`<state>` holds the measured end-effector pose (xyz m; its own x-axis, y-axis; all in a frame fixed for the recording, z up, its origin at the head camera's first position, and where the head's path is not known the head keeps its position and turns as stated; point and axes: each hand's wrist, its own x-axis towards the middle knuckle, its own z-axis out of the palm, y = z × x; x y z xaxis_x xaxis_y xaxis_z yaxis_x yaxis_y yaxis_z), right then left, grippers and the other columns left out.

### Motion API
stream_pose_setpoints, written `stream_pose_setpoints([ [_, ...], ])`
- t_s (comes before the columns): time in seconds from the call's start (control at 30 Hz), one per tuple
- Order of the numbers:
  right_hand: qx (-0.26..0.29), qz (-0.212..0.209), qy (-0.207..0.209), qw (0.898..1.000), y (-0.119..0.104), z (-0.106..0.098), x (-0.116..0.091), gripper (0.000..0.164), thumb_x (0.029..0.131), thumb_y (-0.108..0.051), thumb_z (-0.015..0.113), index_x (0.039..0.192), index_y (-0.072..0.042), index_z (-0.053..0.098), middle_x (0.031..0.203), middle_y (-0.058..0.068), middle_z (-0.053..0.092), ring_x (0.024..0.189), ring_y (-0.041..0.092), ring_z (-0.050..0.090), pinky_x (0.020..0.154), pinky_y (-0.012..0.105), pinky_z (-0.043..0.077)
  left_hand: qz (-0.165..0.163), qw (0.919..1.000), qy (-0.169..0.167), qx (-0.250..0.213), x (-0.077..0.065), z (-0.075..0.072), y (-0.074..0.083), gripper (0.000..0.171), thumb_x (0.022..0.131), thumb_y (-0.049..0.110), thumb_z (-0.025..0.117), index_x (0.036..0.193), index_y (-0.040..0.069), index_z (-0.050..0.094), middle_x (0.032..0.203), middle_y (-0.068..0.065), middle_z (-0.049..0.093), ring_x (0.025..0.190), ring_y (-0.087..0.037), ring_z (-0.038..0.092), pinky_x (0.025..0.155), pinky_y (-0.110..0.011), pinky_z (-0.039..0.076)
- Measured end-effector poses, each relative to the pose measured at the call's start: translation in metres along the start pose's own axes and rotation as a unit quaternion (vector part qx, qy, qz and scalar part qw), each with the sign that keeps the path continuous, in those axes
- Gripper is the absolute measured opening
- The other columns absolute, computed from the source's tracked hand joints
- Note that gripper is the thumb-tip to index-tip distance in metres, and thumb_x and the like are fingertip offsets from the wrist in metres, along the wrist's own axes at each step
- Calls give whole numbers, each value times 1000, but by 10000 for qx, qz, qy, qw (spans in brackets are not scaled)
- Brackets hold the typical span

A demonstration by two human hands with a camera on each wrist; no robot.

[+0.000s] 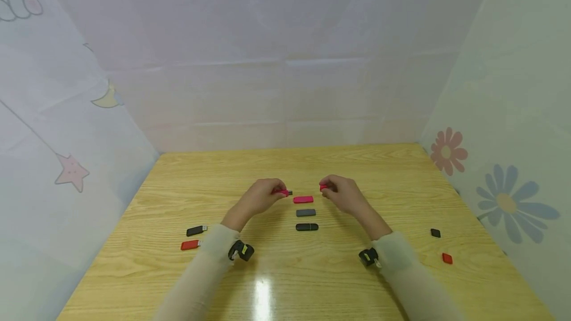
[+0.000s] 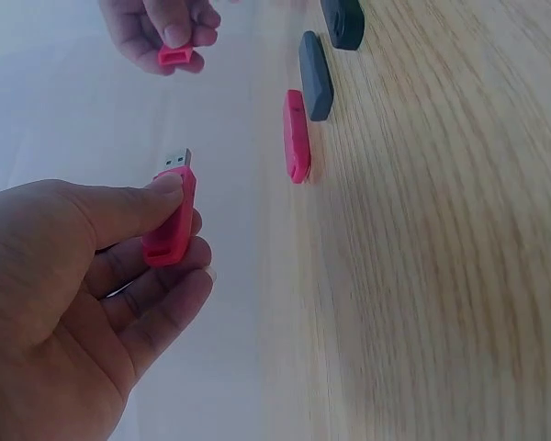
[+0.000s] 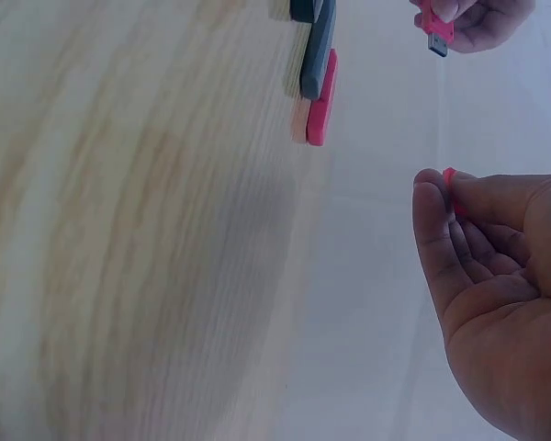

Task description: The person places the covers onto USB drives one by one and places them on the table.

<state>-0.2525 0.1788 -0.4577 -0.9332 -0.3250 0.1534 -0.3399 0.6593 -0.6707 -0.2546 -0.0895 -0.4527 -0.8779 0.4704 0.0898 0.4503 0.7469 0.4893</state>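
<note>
My left hand (image 1: pixel 263 196) pinches a pink USB stick (image 2: pixel 172 219) between thumb and fingers, its bare metal plug (image 2: pixel 177 159) pointing toward the right hand. Between thumb and forefinger of my right hand (image 1: pixel 342 193) is a small pink USB cap (image 2: pixel 175 56), its hollow end facing the stick. A gap separates cap and plug, and both hands are raised above the table. Between and just below them lies a capped pink USB stick (image 1: pixel 303 199). Nearer to me, a grey USB stick (image 1: pixel 306 213) and a black USB stick (image 1: pixel 307 227) continue the column.
At the left of the wooden table (image 1: pixel 147 266) lie an uncapped black USB stick (image 1: pixel 195 231) and an uncapped red USB stick (image 1: pixel 190 244). A black cap (image 1: pixel 435 233) and a red cap (image 1: pixel 447 258) lie at the right. Fabric-covered walls (image 1: pixel 285 103) stand behind and beside the table.
</note>
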Motion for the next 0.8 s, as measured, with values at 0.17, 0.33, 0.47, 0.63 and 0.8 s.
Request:
stream_pose_setpoints([
  [0.17,11,-13,-36,10000,-4,4,3,19,92,-16,61,109,-8,64,92,-1,66,83,13,62,73,32,52,1,10000,-26,-16,3,3,5,16,92,28,60,103,17,64,92,8,65,82,-5,59,72,-23,50],
  [0.33,62,-37,-47,10000,-8,9,4,19,92,-14,60,109,-6,64,91,-1,66,82,12,62,71,32,52,51,10000,-50,22,5,6,7,18,92,29,60,103,16,64,92,7,65,82,-5,59,72,-23,50],
  [0.47,47,-53,-29,10000,-10,12,4,19,91,-15,61,108,-8,65,92,-2,65,82,12,61,70,31,52,41,10000,-80,9,6,7,9,18,92,29,59,104,16,65,93,7,65,83,-5,59,73,-23,50],
  [0.63,33,-83,-30,10000,-12,14,5,21,90,-17,63,109,-9,65,94,-1,65,84,13,61,74,33,52,101,9999,-68,-94,8,7,12,17,92,28,60,103,16,65,94,6,66,84,-6,60,74,-24,50],
  [0.8,141,-97,-105,9998,-14,17,6,20,91,-18,62,109,-10,65,94,-2,65,84,13,61,72,32,52,115,9998,-75,-172,9,10,14,16,92,26,61,103,16,65,93,6,65,82,-6,59,72,-24,50],
])
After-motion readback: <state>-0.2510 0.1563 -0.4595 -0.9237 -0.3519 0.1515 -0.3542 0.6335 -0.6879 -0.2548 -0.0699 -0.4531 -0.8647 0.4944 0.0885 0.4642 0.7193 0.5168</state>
